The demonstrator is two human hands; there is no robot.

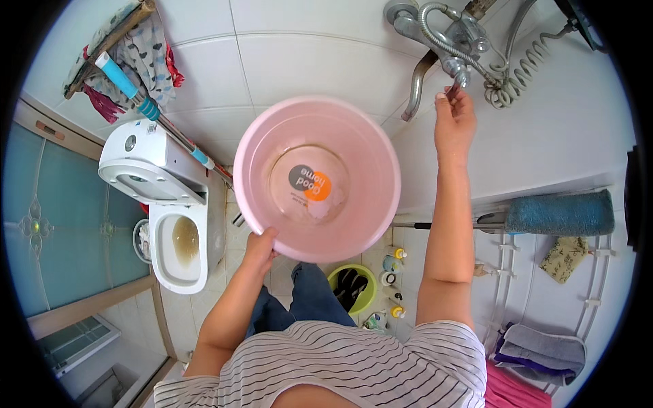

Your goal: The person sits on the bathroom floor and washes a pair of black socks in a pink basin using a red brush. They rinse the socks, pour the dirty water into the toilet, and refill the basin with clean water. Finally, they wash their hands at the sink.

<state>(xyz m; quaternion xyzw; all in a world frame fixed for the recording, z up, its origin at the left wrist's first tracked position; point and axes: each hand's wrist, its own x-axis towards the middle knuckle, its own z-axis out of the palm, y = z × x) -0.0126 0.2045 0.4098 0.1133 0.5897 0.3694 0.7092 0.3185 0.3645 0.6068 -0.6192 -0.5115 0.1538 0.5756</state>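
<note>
A pink plastic basin fills the middle of the view, and my left hand grips its rim at the lower left. On its inner bottom is a printed orange and grey mark, with what looks like a little water around it. My right hand reaches up to the wall, its fingers on the lever of the chrome mixer tap. The tap's curved spout points down to the right of the basin, outside its rim. I see no water running from it.
A toilet with raised lid stands at the left, a mop pole leaning beside it. On the floor are a green basin with dark contents and several bottles. Towels and a blue mop head hang at the right.
</note>
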